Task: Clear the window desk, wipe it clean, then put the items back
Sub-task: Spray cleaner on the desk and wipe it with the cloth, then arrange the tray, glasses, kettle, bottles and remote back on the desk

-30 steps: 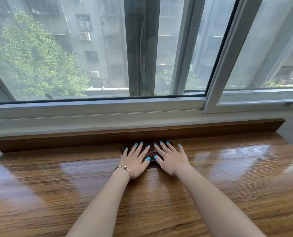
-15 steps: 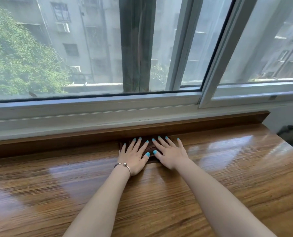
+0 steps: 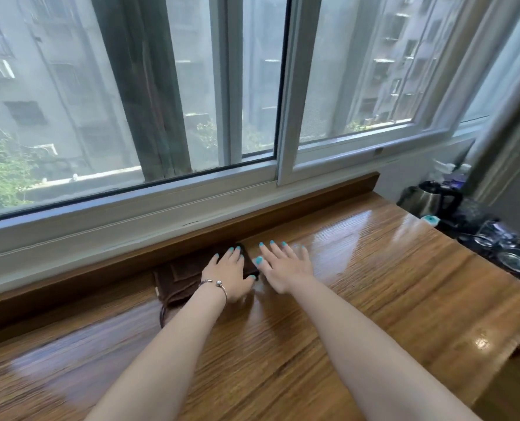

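So I'm mid-wipe on the window desk [image 3: 389, 299], which is glossy wood-grain laminate, super reflective, so every smear shows in the window glare. My left hand [image 3: 230, 276] is pressing flat on the brown cloth [image 3: 179, 282], fingers fairly straight and spread a bit, palm down so the pressure goes through the whole pad and not just the fingertips. The cloth is folded into a thick rectangle, looks like soft microfibre, and it sits tight against the raised wooden lip [image 3: 252, 208] at the back, right under the window frame [image 3: 283, 165], because that corner is where I figure dust collects. A loose cord hangs off its near edge.

My right hand [image 3: 284, 268] is just beside the cloth, open with fingers fanned wide, flat over bare wood. I can't tell if it's actually touching or just hovering, it's blurry.

Off the right end, lower down, there's a steel kettle [image 3: 429, 199] and some darker stuff I can't make out, probably the things waiting to go back on once I'm finished wiping
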The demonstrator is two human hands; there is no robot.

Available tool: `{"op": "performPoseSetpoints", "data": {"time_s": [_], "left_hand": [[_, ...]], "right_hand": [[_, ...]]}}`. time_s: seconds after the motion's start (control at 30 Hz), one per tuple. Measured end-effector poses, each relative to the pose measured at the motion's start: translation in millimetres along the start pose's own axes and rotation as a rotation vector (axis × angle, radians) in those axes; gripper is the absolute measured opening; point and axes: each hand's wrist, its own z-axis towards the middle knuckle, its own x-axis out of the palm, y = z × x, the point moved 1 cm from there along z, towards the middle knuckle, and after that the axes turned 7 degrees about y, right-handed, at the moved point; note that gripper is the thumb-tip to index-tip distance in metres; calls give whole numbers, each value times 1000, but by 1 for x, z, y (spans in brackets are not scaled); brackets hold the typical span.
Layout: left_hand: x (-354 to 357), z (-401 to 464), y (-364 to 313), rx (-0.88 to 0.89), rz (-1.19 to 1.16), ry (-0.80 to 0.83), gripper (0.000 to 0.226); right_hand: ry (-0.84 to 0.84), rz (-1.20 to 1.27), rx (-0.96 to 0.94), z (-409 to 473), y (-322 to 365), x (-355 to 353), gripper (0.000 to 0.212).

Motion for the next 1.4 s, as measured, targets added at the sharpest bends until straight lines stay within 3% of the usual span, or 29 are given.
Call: {"op": "performPoseSetpoints", "data": {"time_s": [0.37,0.57,0.73,1.07,1.4], "left_hand": [[-41,34,-169,291,97,-9,61],[-54,51,-283,408,74,-28,49],[-64,71,-385,506,60,-45,54],[-53,92,-553,621,79,-45,46],[-46,166,-644,640,-50,62,60]], "right_hand": [[-19,25,236,-57,-171,-12,61],[-100,138,282,-95,-281,-14,61],[-109,231,270,-134,-366,-9,62],[-218,402,386,-176,-510,1,55],[-301,671,482,-161,-631,16,49]]}}
